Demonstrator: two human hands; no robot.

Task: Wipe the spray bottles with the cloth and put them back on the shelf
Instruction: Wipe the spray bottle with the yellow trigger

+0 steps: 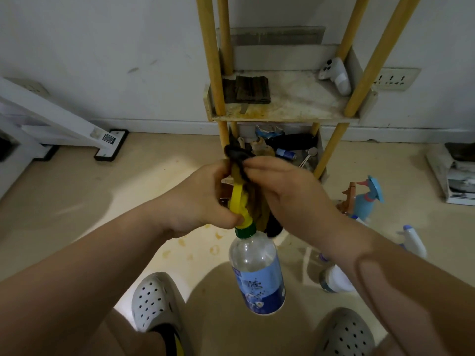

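Left hand (pixel 198 199) grips yellow trigger head (pixel 237 201); spray bottle (pixel 257 271) hangs below hand. Right hand (pixel 285 191) pinches dark cloth (pixel 237 155) against nozzle top. Risk: hard wiping squeezes trigger, discharges spray; loosened grip drops bottle.

Colours we see.
A clear spray bottle (pixel 253 253) with a blue label (pixel 259 281), green collar (pixel 245 230) and yellow trigger (pixel 237 199); a black-brown cloth (pixel 237 155); a shelf (pixel 282 118) of yellow poles (pixel 210 55) and stained white boards (pixel 295 98); grey hole-dotted clogs (pixel 151 301); a beige floor (pixel 128 191).
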